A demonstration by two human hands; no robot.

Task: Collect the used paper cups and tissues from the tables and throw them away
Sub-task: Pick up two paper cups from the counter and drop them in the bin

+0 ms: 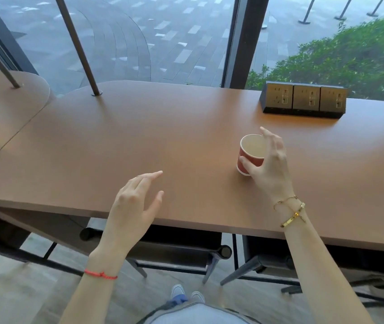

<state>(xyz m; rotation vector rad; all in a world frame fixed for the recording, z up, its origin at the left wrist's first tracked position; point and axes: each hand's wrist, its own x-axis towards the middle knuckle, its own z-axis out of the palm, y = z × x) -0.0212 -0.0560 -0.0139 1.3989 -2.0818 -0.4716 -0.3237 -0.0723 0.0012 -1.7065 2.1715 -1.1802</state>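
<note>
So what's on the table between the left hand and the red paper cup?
Nothing: the head view shows only bare brown tabletop between the left hand and the red paper cup by the right hand.
</note>
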